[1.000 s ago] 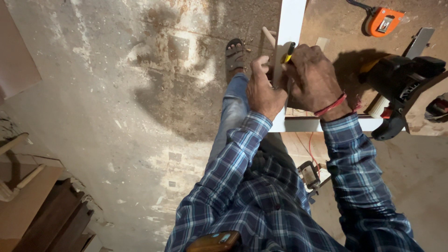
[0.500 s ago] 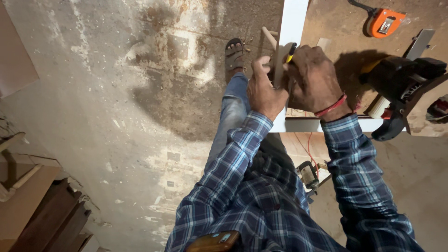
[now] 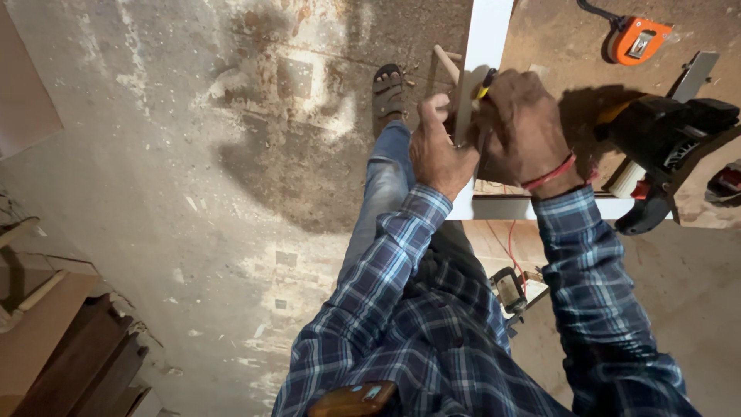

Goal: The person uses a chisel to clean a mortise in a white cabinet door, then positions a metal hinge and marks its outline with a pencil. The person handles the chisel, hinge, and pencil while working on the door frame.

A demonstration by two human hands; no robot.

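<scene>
My left hand [image 3: 436,154] steadies a small pale wooden strip [image 3: 463,116] on edge at the white-edged brown surface [image 3: 488,46]; my right hand [image 3: 521,127] grips a yellow-tipped pencil [image 3: 485,83]. A slipping strip could skew the mark; the black power saw [image 3: 668,147] lies near right.

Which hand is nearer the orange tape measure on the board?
Right. The right hand works at the board's white edge, below-left of the orange tape measure; the left hand sits farther left, off the board's corner.
</scene>
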